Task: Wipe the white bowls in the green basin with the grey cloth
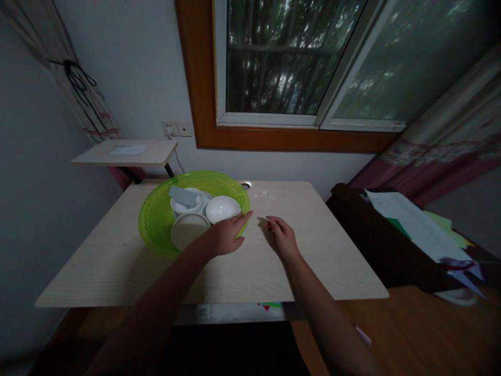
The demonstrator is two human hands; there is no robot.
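Observation:
A green plastic basin [156, 219] sits on the light wooden table [313, 250]. Inside it are several white bowls [222, 209], a white plate [190, 230] and a grey cloth [183, 196]. My left hand [227, 235] rests on the basin's right rim, fingers curled over the edge. My right hand [282, 236] lies on the tabletop just right of the basin, fingers loosely bent, holding nothing.
A small side table [129, 153] stands at the back left under a wall socket [177, 128]. A dark cabinet with papers [410, 219] stands to the right. A window [297, 62] and curtains lie behind the table.

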